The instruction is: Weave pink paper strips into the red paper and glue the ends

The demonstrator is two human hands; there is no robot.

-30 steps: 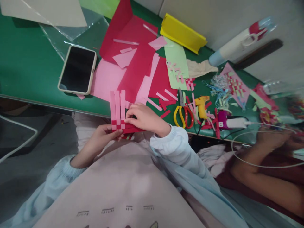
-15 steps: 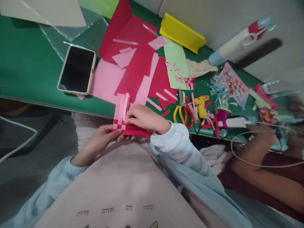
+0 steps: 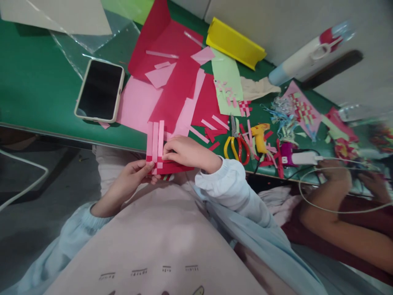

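The woven mat of red and pink paper strips (image 3: 156, 148) sits at the near edge of the green table (image 3: 37, 86), its pink strips reaching up over the tabletop and its red end hanging off towards the lap. The left hand (image 3: 130, 182) pinches the mat's lower left corner between thumb and fingertips. The right hand (image 3: 186, 153) has its fingers drawn together, nipping the red cross strips just beside the pink ones.

Left of the hands the table edge runs bare, with open green surface beyond a pale-cased smartphone (image 3: 100, 90) lying face up. Straight ahead, loose red and pink paper sheets (image 3: 172, 86) crowd the top. To the right, yellow-and-red-handled scissors (image 3: 236, 148) and a small yellow glue gun (image 3: 260, 137) lie close together near the edge. Further right, a co-worker's hand (image 3: 336, 174) rests at the table edge, a white cable (image 3: 310, 200) looping below it.

A yellow folded card trough (image 3: 235, 43) lies at the far edge; what it holds cannot be told.
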